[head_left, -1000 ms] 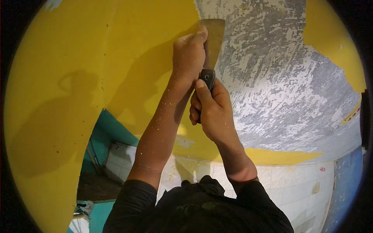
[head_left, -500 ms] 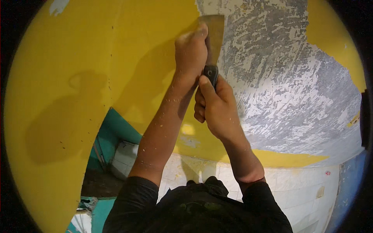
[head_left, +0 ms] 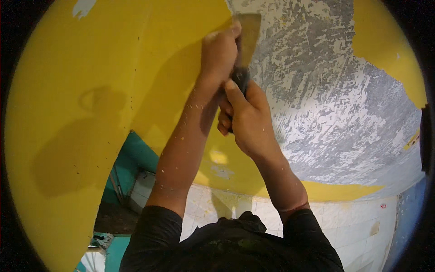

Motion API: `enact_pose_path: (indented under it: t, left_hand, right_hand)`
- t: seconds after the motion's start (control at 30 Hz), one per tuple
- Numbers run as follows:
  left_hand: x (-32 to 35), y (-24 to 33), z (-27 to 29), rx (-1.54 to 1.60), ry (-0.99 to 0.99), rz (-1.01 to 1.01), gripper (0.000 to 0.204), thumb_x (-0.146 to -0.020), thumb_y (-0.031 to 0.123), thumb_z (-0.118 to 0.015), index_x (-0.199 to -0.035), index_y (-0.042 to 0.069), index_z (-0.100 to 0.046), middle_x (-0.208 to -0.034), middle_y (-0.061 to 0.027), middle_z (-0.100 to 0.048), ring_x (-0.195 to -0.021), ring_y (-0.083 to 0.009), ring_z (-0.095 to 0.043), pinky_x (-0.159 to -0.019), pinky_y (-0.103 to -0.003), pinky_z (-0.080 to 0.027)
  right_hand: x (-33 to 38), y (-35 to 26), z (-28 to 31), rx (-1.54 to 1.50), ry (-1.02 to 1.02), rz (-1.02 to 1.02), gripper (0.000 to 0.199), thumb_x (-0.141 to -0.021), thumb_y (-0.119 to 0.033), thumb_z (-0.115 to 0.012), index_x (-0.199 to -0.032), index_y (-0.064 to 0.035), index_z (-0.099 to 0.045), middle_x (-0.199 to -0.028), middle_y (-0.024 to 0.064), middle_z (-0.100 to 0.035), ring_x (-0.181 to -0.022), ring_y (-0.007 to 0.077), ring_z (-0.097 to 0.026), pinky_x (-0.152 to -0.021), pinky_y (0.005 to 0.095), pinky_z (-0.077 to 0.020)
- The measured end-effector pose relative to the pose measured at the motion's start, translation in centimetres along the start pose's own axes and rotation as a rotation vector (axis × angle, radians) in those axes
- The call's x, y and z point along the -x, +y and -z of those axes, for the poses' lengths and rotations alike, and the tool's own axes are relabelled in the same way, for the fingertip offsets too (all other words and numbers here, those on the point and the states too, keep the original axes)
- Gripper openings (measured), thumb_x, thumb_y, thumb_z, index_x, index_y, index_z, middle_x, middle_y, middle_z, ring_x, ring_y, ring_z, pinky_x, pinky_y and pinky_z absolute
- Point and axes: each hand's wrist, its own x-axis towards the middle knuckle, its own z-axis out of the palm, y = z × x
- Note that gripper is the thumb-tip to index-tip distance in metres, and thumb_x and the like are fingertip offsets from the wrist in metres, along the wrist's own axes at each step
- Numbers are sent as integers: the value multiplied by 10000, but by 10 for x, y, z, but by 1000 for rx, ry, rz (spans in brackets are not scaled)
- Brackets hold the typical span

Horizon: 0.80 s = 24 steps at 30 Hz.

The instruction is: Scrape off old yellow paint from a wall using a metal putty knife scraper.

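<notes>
A paint scraper (head_left: 249, 40) with a broad metal blade and a black riveted handle lies against the wall, its wide edge pointing up. My right hand (head_left: 250, 119) is wrapped round the handle, thumb along its near side. Higher up, my left hand (head_left: 219, 53) grips the left side of the blade with the thumb near its top corner; its other fingers are mostly hidden. The blade sits where the yellow paint (head_left: 181, 31) meets a large stripped grey-white patch (head_left: 312, 90). Pale flecks cling to my left forearm.
White tiles (head_left: 326, 215) spread below the wall. At lower left is a green-sided opening (head_left: 136, 149) with a dark brown surface (head_left: 118, 216) inside. A blue surface (head_left: 408, 213) borders the right, and a dark vertical object (head_left: 425, 138) stands at the far right edge.
Both hands and the scraper have moved slightly up and to the left, with the blade still at the paint's edge. The whole view has shifted a little; both grips stay the same.
</notes>
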Motion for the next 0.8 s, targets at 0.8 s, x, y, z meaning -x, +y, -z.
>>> enact_pose_path:
  t: [0.8]
  left_hand:
    - [15, -27, 9, 285, -124, 222, 274, -817, 270, -585, -623, 87, -521, -547, 33, -461, -485, -81, -440, -467, -237, -356]
  right_hand:
    - [2, 51, 23, 246, 153, 75, 85, -891, -154, -438, -930, -82, -415, -587, 24, -426, -397, 126, -418, -360, 281, -325]
